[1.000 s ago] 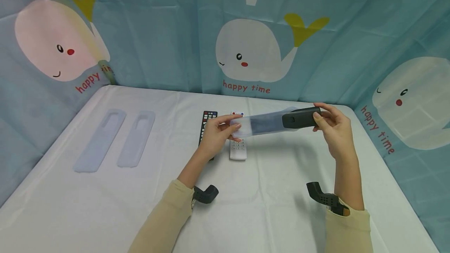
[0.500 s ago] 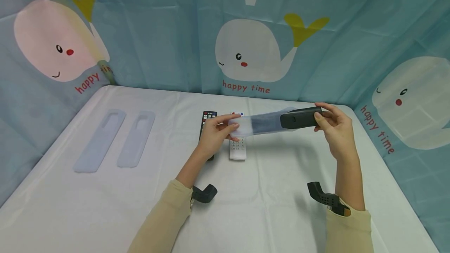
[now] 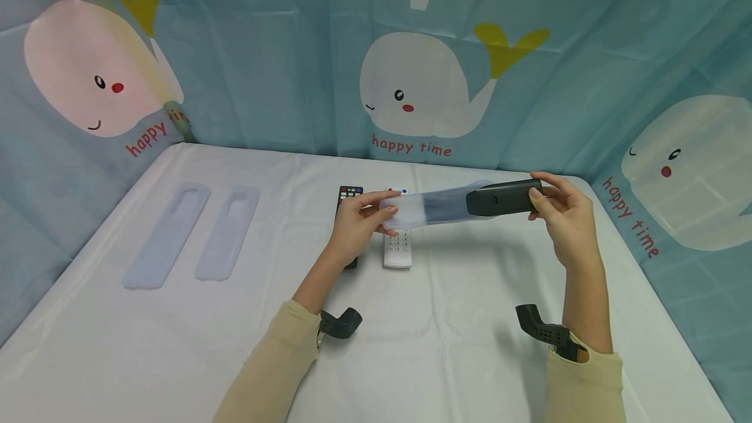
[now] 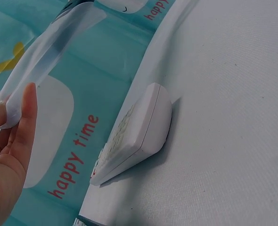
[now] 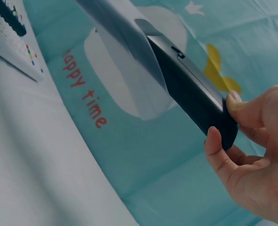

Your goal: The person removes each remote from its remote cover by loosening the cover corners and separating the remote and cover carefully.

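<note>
In the head view my left hand (image 3: 357, 226) pinches the closed end of a translucent remote control sleeve (image 3: 405, 210) between thumb and fingers. A black remote control (image 3: 504, 198) sits partly inside it, its bare end sticking out to the right. My right hand (image 3: 564, 214) grips that bare end; in the right wrist view the thumb and fingers hold the remote's tip (image 5: 214, 113), and its battery cover side shows. Both are held above the table, roughly level. Below the left hand lie a white remote control (image 3: 398, 253) and another black remote control (image 3: 350, 192), partly covered by that hand.
Two more translucent sleeves (image 3: 167, 237) (image 3: 228, 234) lie flat at the left of the white-covered table (image 3: 388, 358). A blue curtain (image 3: 264, 83) with whale prints hangs behind the table's far edge.
My right hand has shifted slightly right with the black remote, and a little more of the remote shows outside the sleeve. My left hand has drifted slightly left, still pinching the sleeve.
</note>
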### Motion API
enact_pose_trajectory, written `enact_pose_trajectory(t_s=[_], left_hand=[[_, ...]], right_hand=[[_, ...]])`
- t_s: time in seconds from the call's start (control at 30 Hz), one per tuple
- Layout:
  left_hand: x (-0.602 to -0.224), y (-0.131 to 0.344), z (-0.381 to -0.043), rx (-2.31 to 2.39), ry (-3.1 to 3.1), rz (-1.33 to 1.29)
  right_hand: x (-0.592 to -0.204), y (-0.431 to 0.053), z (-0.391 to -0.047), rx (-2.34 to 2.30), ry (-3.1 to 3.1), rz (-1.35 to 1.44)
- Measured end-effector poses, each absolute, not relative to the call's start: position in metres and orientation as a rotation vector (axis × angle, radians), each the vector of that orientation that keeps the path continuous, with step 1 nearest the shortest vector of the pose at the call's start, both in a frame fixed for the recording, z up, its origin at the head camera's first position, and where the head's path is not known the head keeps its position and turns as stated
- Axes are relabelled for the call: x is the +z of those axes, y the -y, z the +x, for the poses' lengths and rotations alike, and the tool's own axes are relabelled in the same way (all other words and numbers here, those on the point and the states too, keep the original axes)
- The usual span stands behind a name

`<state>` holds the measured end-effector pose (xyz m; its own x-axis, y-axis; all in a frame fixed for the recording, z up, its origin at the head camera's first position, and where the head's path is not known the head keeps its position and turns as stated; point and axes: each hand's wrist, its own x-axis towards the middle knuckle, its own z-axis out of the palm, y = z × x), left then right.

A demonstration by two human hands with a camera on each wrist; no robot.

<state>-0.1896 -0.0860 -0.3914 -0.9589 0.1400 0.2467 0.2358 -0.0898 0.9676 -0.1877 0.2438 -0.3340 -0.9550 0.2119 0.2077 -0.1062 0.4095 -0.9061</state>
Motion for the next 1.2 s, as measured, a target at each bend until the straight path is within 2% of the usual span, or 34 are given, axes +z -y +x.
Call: enact_pose_trajectory(t_s=[1.2], left_hand=[[-0.3900,0.0926,-0.1910,-2.197,2.123,-0.360]], right_hand=[[-0.3316,-0.2525,-0.1848,1.679,2.273,-0.206]])
